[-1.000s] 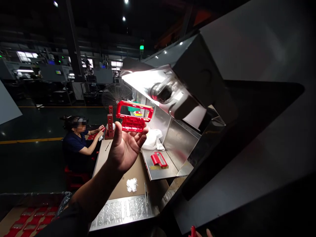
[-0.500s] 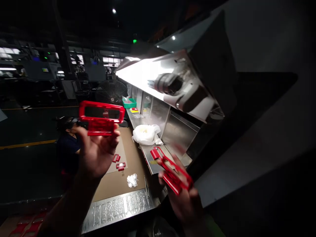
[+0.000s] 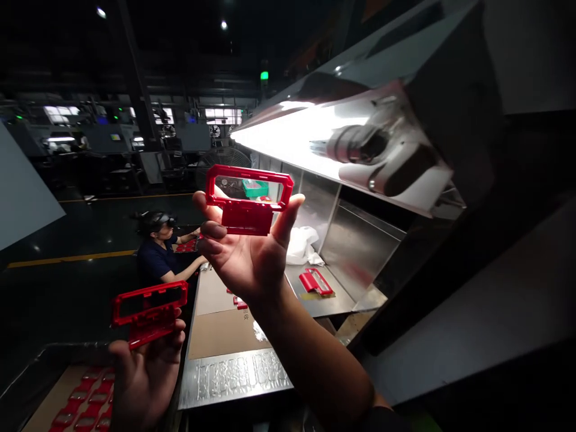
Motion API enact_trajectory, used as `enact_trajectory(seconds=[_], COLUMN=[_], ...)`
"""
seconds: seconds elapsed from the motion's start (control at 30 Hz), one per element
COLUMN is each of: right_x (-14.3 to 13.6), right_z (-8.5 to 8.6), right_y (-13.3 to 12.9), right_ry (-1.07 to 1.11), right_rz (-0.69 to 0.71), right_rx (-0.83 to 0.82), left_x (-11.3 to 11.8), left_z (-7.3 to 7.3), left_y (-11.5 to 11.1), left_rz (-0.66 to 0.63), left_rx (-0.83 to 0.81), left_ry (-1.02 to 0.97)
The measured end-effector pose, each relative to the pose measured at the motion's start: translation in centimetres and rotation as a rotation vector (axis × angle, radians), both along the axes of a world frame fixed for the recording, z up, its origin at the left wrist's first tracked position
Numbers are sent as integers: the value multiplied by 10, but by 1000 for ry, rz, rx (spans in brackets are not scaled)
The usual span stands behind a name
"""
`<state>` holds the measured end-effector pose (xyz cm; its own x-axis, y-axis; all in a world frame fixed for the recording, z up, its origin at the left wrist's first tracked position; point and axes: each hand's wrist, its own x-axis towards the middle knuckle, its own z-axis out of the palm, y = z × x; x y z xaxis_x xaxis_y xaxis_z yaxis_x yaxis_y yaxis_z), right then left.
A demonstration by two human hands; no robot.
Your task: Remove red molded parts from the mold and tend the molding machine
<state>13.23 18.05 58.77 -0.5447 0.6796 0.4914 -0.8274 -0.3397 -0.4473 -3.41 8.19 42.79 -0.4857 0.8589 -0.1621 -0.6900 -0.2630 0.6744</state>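
Observation:
My right hand (image 3: 252,258) is raised in front of the lamp, gripping a red plastic frame (image 3: 247,221) by its lower tab. The frame has a long rectangular window, and the bench shows through it. Lower down on the left, my left hand (image 3: 150,369) pinches a second red plastic frame (image 3: 153,327) between thumb and fingers, tilted a little. A similar red frame (image 3: 309,281) lies on the metal shelf (image 3: 333,305), right of my right forearm. Small red pieces (image 3: 240,303) on the bench are partly hidden behind that forearm.
A bright lamp fixture (image 3: 360,144) hangs over the shelf. A white plastic bag (image 3: 300,246) sits by the metal wall. Cardboard (image 3: 216,336) covers the bench. A co-worker (image 3: 157,246) is at the left, beyond the bench. Several red parts lie on a board (image 3: 49,399) at lower left.
My right hand has risen from the shelf to the centre with its frame. My left hand has dropped down and left with the other. The view has shifted, and the shelf frame now shows fully.

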Motion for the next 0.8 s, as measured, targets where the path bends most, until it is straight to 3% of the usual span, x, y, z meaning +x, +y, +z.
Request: enact_trajectory(seconds=[0.13,0.33,0.43,0.5,0.57,0.63,0.73,0.8], right_x=[-17,-22,-19,-16,-12,-7,12,31], right_z=[5,4,-6,-24,-57,-107,-205,-274], right_y=[-4,-3,4,11,21,31,38,35], right_ry=[10,-21,-61,-129,-260,-468,-860,-1091], right_rz=[73,45,8,-35,-140,-278,-390,-405], right_rx=[55,66,69,77,79,50,-78,-173], left_x=[-7,-12,-16,-17,-16,-17,-24,-30], left_z=[-4,-13,-25,-37,-56,-87,-153,-200], left_y=[-6,0,15,35,65,99,145,164], left_rz=[51,28,-32,-141,-295,-381,-336,-303], left_rx=[13,7,20,31,15,-94,-307,-446], left_ry=[-55,-103,-85,-74,-58,-13,-34,-11])
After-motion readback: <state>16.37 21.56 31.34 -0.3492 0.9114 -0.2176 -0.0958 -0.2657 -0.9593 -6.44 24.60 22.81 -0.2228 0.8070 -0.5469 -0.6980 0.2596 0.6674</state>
